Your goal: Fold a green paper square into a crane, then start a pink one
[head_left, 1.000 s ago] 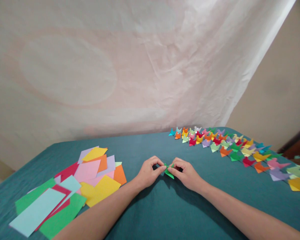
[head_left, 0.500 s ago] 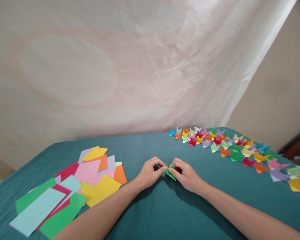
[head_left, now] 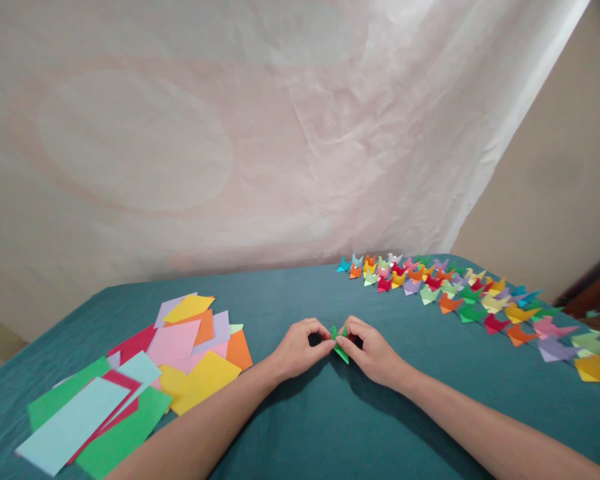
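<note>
My left hand (head_left: 300,348) and my right hand (head_left: 371,349) meet at the middle of the teal tablecloth (head_left: 305,427). Between their pinched fingertips sits a small folded green paper piece (head_left: 339,343), held just above the cloth. Both hands have their fingers curled in on it, thumbs and forefingers pressing its folds. Part of the green paper is hidden behind my fingers.
A loose spread of flat coloured paper sheets (head_left: 145,373) lies at the left. Rows of several small folded paper figures (head_left: 460,293) run along the right side toward the table's edge. A creased pale sheet (head_left: 230,133) hangs behind the table.
Both hands stay pinched on the green paper; the fingers shifted slightly and the piece turned a little between them.
</note>
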A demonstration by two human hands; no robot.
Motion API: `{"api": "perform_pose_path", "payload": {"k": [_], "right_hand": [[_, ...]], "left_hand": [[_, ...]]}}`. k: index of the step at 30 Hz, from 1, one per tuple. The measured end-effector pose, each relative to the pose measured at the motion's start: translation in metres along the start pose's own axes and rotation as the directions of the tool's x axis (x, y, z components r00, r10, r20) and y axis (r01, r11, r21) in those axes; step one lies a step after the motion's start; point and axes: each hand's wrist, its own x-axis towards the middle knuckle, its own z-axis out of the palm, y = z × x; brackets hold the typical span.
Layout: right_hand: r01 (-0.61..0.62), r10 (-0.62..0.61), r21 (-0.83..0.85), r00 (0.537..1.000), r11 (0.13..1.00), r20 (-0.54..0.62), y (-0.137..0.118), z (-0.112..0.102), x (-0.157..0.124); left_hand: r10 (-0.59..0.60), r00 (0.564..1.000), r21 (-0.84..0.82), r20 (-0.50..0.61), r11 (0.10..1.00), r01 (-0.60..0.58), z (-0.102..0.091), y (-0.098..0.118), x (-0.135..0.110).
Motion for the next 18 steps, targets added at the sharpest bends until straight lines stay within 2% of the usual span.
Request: {"api": "perform_pose_path", "payload": {"k": [6,13,18], "right_hand": [[0.001,-0.002,-0.01,1.0,1.0,-0.007,0.0003,-0.0002,-0.0001],[0.025,-0.025,-0.013,0.999,1.0,0.025,0.0039,0.0039,-0.0003],[-0.019,0.019,0.014,1.0,1.0,0.006,0.0062,0.0054,0.0005]], "left_hand": [[0.015,1.0,-0.004,-0.004,1.0,-0.015,-0.0007,0.0014,0.0001],[-0.024,0.997,-0.037,-0.076,0.999,0.021,0.0015,0.0018,0.0011],[-0.043,0.995,-0.036,-0.09,0.999,0.04,0.0026,-0.0008,0.0018]]}}
